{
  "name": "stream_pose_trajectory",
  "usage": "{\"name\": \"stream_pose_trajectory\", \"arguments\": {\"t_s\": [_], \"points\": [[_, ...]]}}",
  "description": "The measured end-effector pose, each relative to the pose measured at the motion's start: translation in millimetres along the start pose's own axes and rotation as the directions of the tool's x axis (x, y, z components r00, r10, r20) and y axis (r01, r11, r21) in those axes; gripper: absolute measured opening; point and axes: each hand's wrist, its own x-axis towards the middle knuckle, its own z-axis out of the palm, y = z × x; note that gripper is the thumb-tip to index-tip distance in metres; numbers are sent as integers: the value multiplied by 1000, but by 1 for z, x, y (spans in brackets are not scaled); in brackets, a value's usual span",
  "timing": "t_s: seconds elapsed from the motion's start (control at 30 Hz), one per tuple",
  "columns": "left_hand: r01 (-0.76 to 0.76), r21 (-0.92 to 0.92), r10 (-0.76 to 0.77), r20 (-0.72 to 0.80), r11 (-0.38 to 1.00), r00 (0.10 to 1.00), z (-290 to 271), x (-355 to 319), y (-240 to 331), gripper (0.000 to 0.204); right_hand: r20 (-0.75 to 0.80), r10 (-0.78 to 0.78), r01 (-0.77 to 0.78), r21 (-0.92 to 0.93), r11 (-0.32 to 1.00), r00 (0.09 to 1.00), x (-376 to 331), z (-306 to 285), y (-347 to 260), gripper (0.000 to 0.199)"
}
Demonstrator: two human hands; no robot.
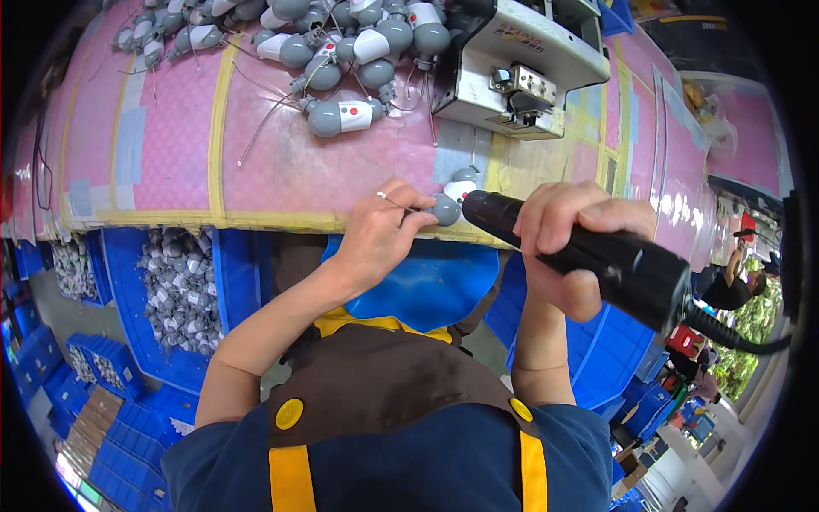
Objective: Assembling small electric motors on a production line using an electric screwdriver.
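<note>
A small grey-and-white bulb-shaped part (444, 210) with a red dot lies near the table's front edge. My left hand (380, 235) is closed in a pinch at its grey end, with a thin wire sticking out between the fingers. Wrapped round a black electric screwdriver (631, 277) is my right hand (563, 224). The driver's tapered nose points left and meets the part by its red dot; whether the bit sits in it, I cannot make out. A cord leaves the driver's rear on the right.
Similar grey-and-white parts (341, 118) with wires are heaped at the far side of the pink table (179, 171). Right of them stands a metal machine (520, 64). Blue bins (235, 273) flank my lap, the left one holding many parts. Another person (725, 286) is far right.
</note>
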Motion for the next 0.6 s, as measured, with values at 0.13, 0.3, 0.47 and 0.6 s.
{"name": "stream_pose_trajectory", "arguments": {"t_s": [0.13, 0.3, 0.47, 0.6], "points": [[13, -27, -14, -12, 1000, 1000, 2, 1, 0, 11, 24, 1, -1, 20, 1000, 1000, 2, -7, -1, 46], [1, -9, -1, -11, 1000, 1000, 2, 0, -1, 11, 35, -11, 10, 26, 1000, 999, -1, -5, 1, 45], [-12, 12, 12, -14, 1000, 1000, 1, 1, 1, 13, 61, -24, 30, -94, 995, 998, -9, 3, -6, 46], [-21, 40, 21, 8, 999, 1000, -1, -3, 6, 14, -42, -98, 92, -130, 987, 994, -17, 8, -6, 47]]}}
